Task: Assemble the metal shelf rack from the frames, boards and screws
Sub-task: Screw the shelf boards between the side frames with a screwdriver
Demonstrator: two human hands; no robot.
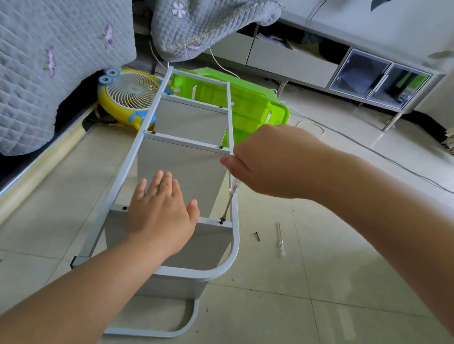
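The rack (188,166) lies on its side on the floor; the left hand (163,209) presses flat, grip released, while the right hand (265,159) clenches a screwdriver (229,198) in the near board's screw (221,221) (the other hole looks empty); a tilted tip could slip out.

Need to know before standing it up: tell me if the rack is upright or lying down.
Lying down: the rack rests sideways on the floor tiles.

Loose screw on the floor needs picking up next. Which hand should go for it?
Left, probably. The left hand rests flat and free on the shelf board; the right hand holds the screwdriver in a screw hole, though the loose screw lies on its side.
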